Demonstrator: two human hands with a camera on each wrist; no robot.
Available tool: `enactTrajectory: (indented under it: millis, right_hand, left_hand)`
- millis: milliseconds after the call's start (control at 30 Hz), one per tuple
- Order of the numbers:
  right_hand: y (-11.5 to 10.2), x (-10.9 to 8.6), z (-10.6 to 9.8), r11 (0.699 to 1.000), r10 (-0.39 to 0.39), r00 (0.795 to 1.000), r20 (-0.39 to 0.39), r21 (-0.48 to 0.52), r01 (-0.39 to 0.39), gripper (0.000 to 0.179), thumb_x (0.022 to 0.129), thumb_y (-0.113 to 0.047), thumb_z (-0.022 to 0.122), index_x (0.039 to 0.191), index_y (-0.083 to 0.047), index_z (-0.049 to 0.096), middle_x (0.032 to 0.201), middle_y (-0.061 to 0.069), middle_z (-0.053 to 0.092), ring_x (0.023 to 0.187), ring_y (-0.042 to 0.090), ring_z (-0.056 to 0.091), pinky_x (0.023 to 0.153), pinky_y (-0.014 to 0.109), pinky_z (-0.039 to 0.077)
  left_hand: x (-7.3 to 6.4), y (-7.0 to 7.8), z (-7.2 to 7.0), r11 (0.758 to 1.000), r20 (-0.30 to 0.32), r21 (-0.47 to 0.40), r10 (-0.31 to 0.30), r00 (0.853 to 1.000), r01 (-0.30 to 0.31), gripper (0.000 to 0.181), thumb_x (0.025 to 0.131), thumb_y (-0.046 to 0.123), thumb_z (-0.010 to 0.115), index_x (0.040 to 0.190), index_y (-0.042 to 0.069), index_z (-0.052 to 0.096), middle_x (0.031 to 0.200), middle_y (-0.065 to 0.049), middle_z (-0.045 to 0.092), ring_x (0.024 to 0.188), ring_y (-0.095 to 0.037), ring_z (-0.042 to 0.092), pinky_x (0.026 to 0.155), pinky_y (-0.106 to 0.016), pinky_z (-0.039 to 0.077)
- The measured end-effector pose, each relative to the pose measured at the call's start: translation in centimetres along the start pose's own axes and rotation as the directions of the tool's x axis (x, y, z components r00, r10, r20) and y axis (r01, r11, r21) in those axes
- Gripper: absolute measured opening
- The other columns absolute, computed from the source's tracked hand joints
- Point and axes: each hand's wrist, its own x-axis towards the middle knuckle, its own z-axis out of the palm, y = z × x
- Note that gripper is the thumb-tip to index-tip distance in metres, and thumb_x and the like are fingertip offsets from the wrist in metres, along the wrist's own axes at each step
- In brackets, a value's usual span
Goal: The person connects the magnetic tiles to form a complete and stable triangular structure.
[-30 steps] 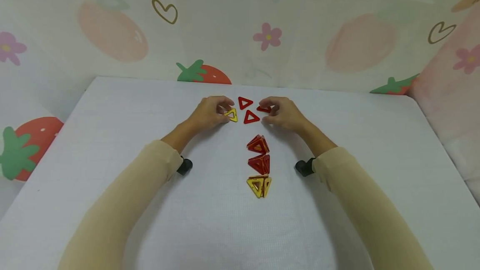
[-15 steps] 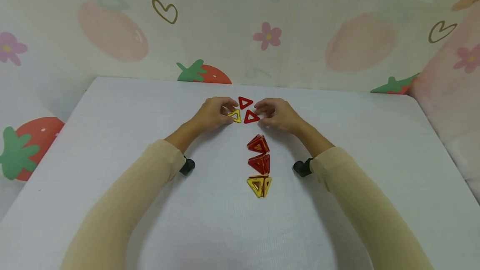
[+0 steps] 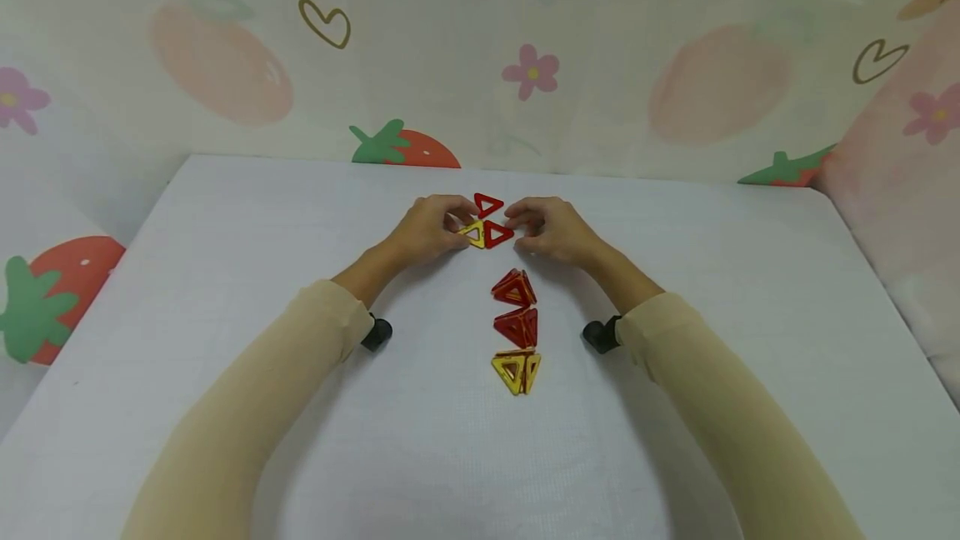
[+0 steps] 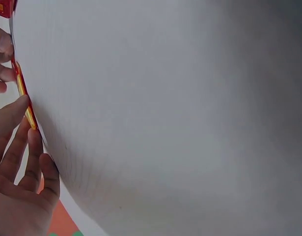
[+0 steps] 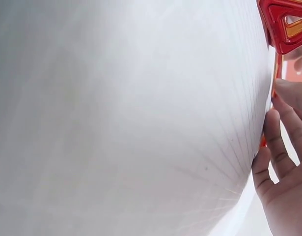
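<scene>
My left hand pinches a yellow triangular magnetic tile between thumb and fingers. This tile's edge meets a red triangular tile lying flat beside it. Another red triangular tile lies just behind them. My right hand is at the right of the middle red tile, thumb and fingers curled. In the right wrist view a bit of a red tile shows between its fingers; the head view hides it behind them.
On the white table, a row of folded-up tile pieces runs toward me: a red pyramid, a second red one and a yellow one. A printed cloth rises behind the table.
My left hand has carried the yellow tile right, and the middle red tile has shifted left against it. My right hand has moved left, its red tile now hidden in the head view.
</scene>
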Motion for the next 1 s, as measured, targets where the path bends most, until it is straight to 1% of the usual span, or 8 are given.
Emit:
enactTrajectory:
  millis: [200,433,800,1000]
  right_hand:
    - [-0.20,0.03,0.02,1.000,0.004,1.000,0.002,-0.004,-0.004,0.041,0.089,0.001,0.070,0.129,-0.001,0.060,0.119,0.011,0.070,0.093,0.024,0.057,0.084,0.033,0.048]
    - [-0.25,0.05,0.10,1.000,0.004,1.000,-0.004,-0.016,-0.004,0.040,0.089,0.001,0.070,0.128,0.000,0.060,0.119,0.012,0.070,0.093,0.024,0.056,0.086,0.034,0.048]
    - [-0.36,0.15,0.23,0.999,0.007,1.000,-0.017,-0.045,-0.007,0.038,0.091,0.002,0.067,0.128,0.000,0.060,0.119,0.012,0.069,0.099,0.026,0.058,0.091,0.037,0.049]
    - [-0.42,0.24,0.26,0.998,0.010,1.000,-0.019,-0.056,-0.011,0.037,0.091,0.002,0.065,0.128,-0.001,0.061,0.118,0.012,0.069,0.103,0.026,0.058,0.093,0.038,0.048]
  left_hand:
    - [0.01,0.15,0.07,1.000,0.012,-0.013,-0.002,1.000,0.002,0.038,0.089,0.000,0.071,0.126,0.003,0.063,0.120,-0.012,0.067,0.103,-0.026,0.061,0.094,-0.037,0.050]
    - [0.07,0.22,0.15,1.000,0.026,0.003,0.020,0.999,-0.020,0.040,0.088,-0.001,0.072,0.127,0.003,0.062,0.116,-0.013,0.067,0.104,-0.027,0.061,0.095,-0.038,0.049]
    - [0.21,0.34,0.41,0.999,0.032,0.014,0.035,0.999,-0.035,0.040,0.089,-0.002,0.070,0.128,0.002,0.060,0.115,-0.014,0.066,0.106,-0.026,0.060,0.096,-0.038,0.048]
    - [0.13,0.62,0.39,0.999,0.032,0.001,0.041,0.999,-0.041,0.039,0.090,-0.003,0.069,0.127,0.001,0.059,0.116,-0.015,0.065,0.109,-0.027,0.060,0.098,-0.038,0.048]
